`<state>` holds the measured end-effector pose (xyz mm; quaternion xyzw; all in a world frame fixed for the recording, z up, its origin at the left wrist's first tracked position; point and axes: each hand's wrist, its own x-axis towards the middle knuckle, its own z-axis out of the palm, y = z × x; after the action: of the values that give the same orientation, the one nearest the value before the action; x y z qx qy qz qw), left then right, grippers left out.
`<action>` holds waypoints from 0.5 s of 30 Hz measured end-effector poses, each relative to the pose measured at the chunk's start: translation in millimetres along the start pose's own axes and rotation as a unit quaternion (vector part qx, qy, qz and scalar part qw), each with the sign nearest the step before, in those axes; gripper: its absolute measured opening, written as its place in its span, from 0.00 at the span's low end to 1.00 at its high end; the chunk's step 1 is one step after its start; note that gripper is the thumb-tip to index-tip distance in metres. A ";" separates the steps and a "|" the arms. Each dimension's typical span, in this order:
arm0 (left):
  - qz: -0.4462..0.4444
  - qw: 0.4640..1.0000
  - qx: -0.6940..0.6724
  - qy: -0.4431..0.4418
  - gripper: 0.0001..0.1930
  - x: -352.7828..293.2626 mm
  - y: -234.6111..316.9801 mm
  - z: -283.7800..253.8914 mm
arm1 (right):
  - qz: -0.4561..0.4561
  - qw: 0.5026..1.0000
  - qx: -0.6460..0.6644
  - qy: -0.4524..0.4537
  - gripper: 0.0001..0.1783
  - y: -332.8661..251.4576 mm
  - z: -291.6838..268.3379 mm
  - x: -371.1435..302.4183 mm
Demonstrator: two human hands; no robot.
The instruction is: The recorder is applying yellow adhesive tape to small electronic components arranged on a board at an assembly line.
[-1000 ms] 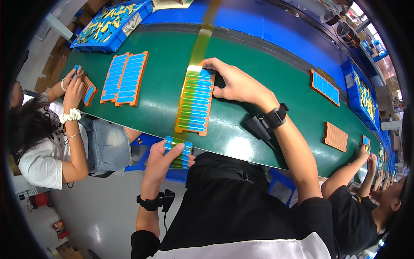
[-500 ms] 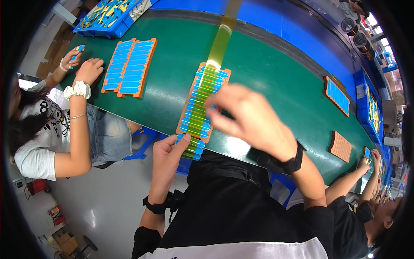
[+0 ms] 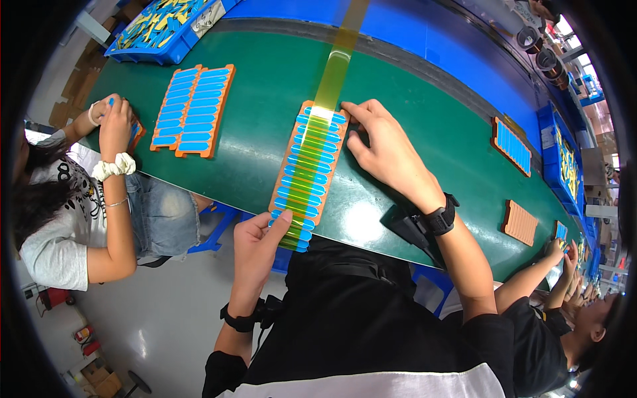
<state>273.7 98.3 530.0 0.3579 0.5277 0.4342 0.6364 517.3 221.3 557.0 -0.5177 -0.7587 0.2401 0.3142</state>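
In front of me lies an orange ribbed tray (image 3: 273, 189) holding a row of flat blue strips (image 3: 289, 170). Along its middle runs a clear yellow tape (image 3: 326, 89), stretching up past the tray's far end. My left hand (image 3: 257, 244) pinches the tape's near end between thumb and fingers. Several blue strips there stick out past the tray and the table edge. At the tray's far right corner, my right hand (image 3: 388, 149) has its fingers stretched out, the fingertips at the corner and the thumb apart. It holds nothing.
Two filled orange trays (image 3: 194, 109) lie side by side at left, near a co-worker's hands (image 3: 114, 123). A blue bin (image 3: 174, 46) of blue and yellow pieces stands behind. At right are a filled tray (image 3: 512, 146), a bare one (image 3: 519, 223) and another bin (image 3: 561, 159).
My right hand has moved from over the middle of the tray to its far right corner, uncovering the blue strips. My left hand keeps its pinch.
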 end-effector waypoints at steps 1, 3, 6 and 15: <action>-0.002 1.000 -0.003 -0.002 0.13 0.5 0.5 1.4 | -0.020 1.000 0.009 -0.009 0.23 1.7 1.4 1.8; -0.002 1.000 -0.006 -0.003 0.13 2.0 0.6 3.7 | -0.012 1.000 0.025 -0.015 0.23 2.6 -1.1 7.1; 0.014 1.000 -0.019 -0.011 0.13 3.3 0.4 5.2 | -0.013 0.999 0.031 -0.017 0.22 3.7 -4.1 8.5; 0.020 1.000 -0.020 0.006 0.14 0.9 -1.8 6.7 | -0.119 0.988 -0.099 -0.011 0.17 -8.8 -6.9 -3.8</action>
<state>280.7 98.5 529.3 0.3530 0.5157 0.4593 0.6313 517.7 214.9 567.0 -0.4499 -0.8381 0.1308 0.2796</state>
